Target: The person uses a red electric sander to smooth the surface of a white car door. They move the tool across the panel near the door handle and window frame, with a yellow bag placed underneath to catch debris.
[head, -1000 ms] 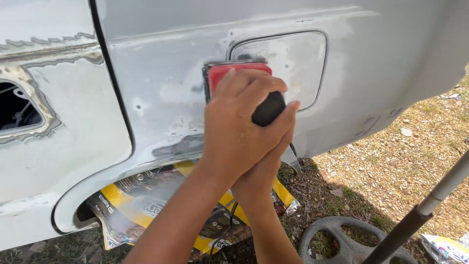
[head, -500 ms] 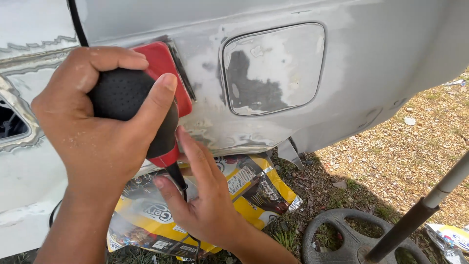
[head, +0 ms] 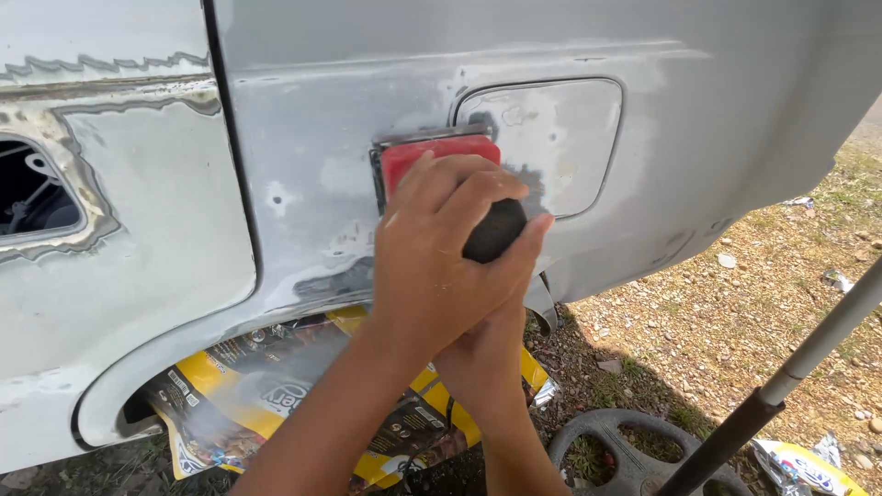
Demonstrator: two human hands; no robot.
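Left hand (head: 441,266): wrapped over sander's black knob, fingers curled, gripping.
Right hand (head: 482,354): beneath the left, partly hidden; grip cannot be told.
Sander (head: 439,154): red body, pad flat against panel, just left of fuel flap.
Fuel flap (head: 560,138): shut, patchy grey.
Panel (head: 303,165): grey, sanded bare in spots.
Wrapper (head: 230,395): yellow-black, stuffed in wheel arch.
Steering wheel (head: 634,450): on gravel, lower right.

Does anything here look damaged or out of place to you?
Yes. The car panel is patchy, with bare grey spots where the hands press a red sander. The door has a rough-edged hole at its left. A steering wheel and torn wrappers lie on the ground.
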